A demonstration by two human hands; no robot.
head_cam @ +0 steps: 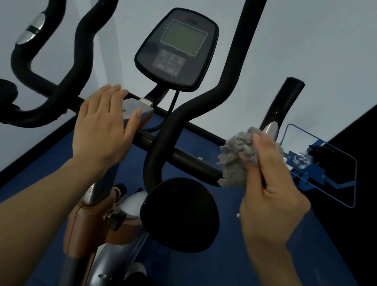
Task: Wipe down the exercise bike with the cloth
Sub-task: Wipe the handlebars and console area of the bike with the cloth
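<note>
Right hand (272, 181) bunches cloth (239, 158) (handlebar (194, 161) end hidden); left hand (103, 127) flat.

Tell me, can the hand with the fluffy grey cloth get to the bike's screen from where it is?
Probably yes. The right hand holds the cloth beside the horizontal bar, and the console screen sits up and to its left. Only the curved black handlebar stands between them, and the hand could likely go round it.

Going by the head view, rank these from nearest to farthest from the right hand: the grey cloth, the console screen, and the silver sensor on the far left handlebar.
1. Grey cloth: bunched in the right hand itself.
2. Console screen: up and to the left, at the bike's centre.
3. Silver sensor: on the far left handlebar, beyond the left hand.
</note>
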